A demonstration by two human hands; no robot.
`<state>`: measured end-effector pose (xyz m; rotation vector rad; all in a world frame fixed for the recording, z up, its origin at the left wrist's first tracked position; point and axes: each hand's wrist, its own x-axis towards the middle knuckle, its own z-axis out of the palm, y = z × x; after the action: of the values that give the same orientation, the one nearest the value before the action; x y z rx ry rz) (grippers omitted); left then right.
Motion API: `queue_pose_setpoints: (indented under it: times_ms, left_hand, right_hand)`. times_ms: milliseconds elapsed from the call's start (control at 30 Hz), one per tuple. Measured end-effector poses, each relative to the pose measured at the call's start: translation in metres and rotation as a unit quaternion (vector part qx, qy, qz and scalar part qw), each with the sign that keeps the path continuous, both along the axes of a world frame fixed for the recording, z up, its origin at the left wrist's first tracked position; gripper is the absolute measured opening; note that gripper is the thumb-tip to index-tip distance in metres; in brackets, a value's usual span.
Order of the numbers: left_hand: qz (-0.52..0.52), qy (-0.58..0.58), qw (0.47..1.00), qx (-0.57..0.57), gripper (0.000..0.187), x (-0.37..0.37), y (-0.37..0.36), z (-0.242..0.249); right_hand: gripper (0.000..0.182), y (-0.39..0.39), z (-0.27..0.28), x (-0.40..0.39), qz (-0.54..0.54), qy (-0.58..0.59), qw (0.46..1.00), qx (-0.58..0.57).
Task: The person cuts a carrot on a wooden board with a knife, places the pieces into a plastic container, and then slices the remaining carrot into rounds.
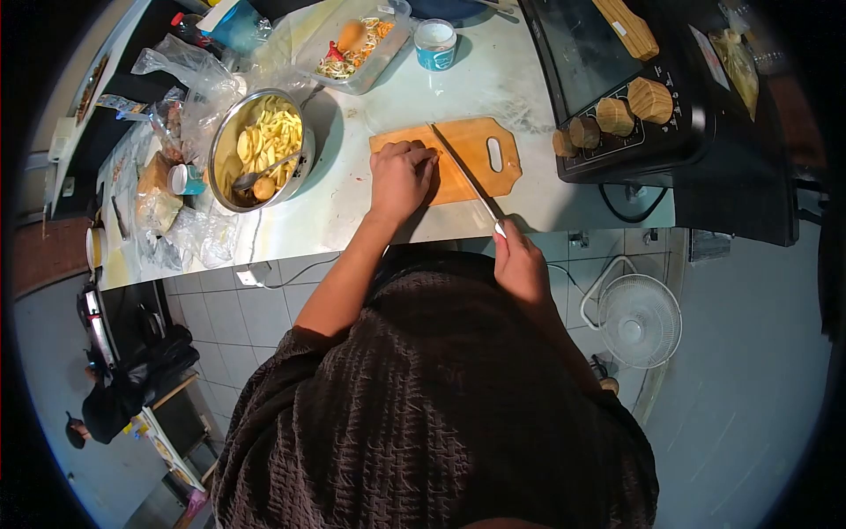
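A wooden cutting board (471,181) with a slot handle lies near the counter's front edge. My left hand (401,179) rests on its left part, fingers curled and pressed down. Whatever lies under those fingers is mostly hidden; a small orange bit shows by the fingertips. In my right hand (522,264) is the light handle of a knife (467,174). Its long blade slants up and left across the board, the tip close to my left fingertips. Left of the board stands a steel pot (304,167) holding pale yellow cut pieces, a spoon (264,172) and a round brownish piece.
Behind the board are a clear plastic container (366,75) of shredded vegetables and a small blue-and-white tub (435,46). A black oven (705,115) with wooden knobs borders the right. Plastic bags (194,75) crowd the left. A white fan (639,319) stands on the floor.
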<state>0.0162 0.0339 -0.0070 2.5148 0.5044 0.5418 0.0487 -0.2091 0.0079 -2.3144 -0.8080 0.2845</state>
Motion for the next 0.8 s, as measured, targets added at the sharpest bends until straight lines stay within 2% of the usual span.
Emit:
queue_pose_setpoints:
  times_ms: [300, 400, 567, 800]
  left_hand:
    - [0.001, 0.007, 1.000, -0.018, 0.012, 0.000, -0.001, 0.002]
    - [0.006, -0.012, 1.000, 0.017, 0.011, 0.002, 0.000, 0.001]
    - [0.003, -0.011, 1.000, -0.009, 0.010, 0.001, 0.001, -0.001]
    - [0.004, -0.013, 1.000, 0.011, 0.011, 0.002, 0.002, -0.001]
  right_hand:
    - [0.020, 0.003, 0.007, 0.002, 0.003, -0.019, 0.999, 0.049]
    - [0.020, 0.004, 0.004, 0.001, 0.017, -0.010, 0.999, 0.046]
    - [0.025, 0.004, -0.004, -0.001, 0.016, -0.007, 0.998, 0.063]
    - [0.021, 0.006, 0.003, -0.001, 0.013, -0.006, 0.999, 0.033]
